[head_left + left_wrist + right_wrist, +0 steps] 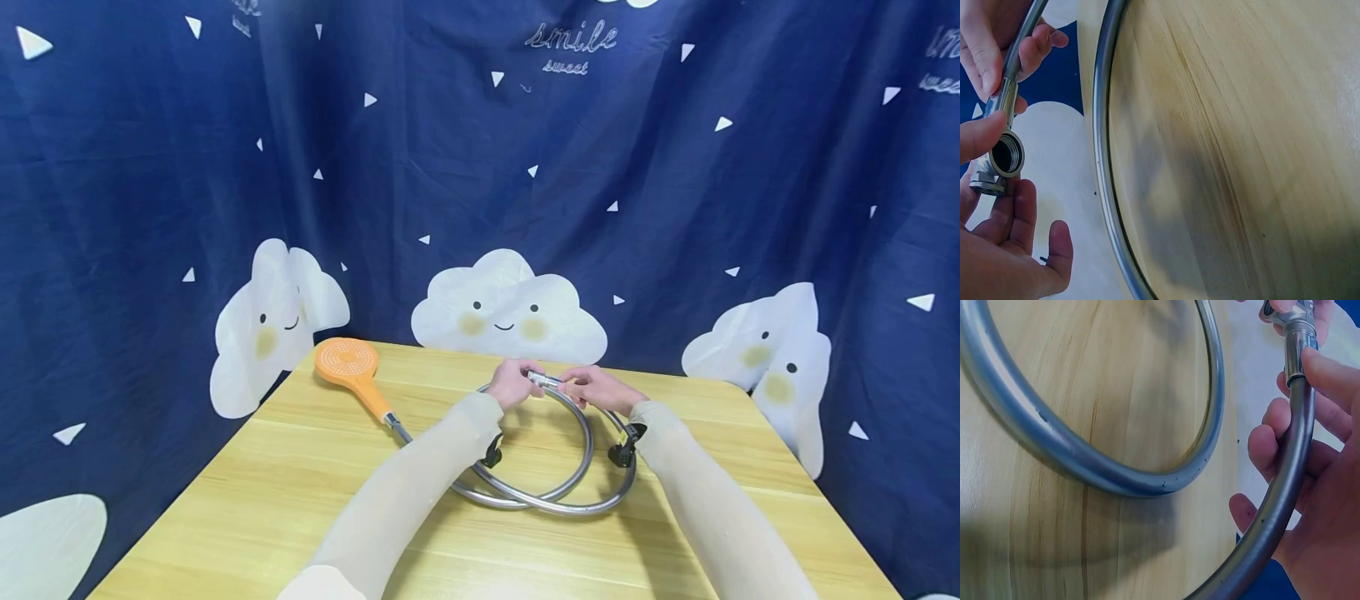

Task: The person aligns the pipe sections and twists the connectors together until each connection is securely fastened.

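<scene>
My left hand [513, 385] holds a shiny metal tee fitting [984, 167] between thumb and fingers. In the left wrist view its round threaded opening faces the camera. My right hand [603, 390] grips the grey shower hose [1279, 494] just behind its metal end nut [1300, 353], thumb against the nut. Nut and fitting meet end to end; how far the thread is engaged cannot be seen. From the hands the hose loops over the table to an orange shower head [347, 358], which lies face up at the far left with its handle joined to the hose.
The wooden table [247, 500] carries the looped hose below both forearms. Black wrist cameras [622, 450] sit close to the hose loops. A dark blue curtain [480, 167] with clouds and white triangles hangs behind the table and along both sides.
</scene>
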Available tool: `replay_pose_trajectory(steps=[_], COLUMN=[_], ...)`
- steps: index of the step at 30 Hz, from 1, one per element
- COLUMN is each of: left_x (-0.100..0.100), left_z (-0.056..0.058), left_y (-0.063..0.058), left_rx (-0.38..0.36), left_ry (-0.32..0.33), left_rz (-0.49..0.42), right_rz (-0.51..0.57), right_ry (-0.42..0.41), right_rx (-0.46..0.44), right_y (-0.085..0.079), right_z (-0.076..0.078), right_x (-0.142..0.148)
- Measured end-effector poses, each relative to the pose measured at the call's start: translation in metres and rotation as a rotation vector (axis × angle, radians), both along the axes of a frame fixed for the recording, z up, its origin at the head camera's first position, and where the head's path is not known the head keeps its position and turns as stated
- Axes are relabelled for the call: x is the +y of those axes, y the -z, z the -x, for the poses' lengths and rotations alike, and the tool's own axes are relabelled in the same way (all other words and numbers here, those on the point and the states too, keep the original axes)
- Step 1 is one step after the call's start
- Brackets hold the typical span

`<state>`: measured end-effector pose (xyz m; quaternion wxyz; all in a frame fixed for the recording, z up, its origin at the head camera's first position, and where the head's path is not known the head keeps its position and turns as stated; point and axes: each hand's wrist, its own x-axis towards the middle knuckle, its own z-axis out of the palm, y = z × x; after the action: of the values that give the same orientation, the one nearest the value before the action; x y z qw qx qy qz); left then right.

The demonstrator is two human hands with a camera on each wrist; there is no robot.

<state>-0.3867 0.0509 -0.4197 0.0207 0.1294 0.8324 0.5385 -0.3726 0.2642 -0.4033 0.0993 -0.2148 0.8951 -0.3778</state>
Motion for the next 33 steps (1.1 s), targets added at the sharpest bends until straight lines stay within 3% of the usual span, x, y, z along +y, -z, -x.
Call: replay_pose_trajectory(steps=[14, 22, 33], left_x=[0.006, -0.001, -0.01], left_z=[0.002, 0.003, 0.0], left_y=[0.004, 0.006, 0.004], left_rx=[0.003, 0.014, -0.01], left_ry=[0.028, -0.012, 0.006], left_rz=[-0.055, -0.034, -0.022], right_rz=[0.008, 0.069, -0.015], right_ry=[0.05, 0.038, 0.139], right_rx=[0.001, 0.025, 0.146], right_y=[0.004, 0.009, 0.015], right_z=[-0.001, -0.004, 0.0], right_x=[0.008, 0.017, 0.029])
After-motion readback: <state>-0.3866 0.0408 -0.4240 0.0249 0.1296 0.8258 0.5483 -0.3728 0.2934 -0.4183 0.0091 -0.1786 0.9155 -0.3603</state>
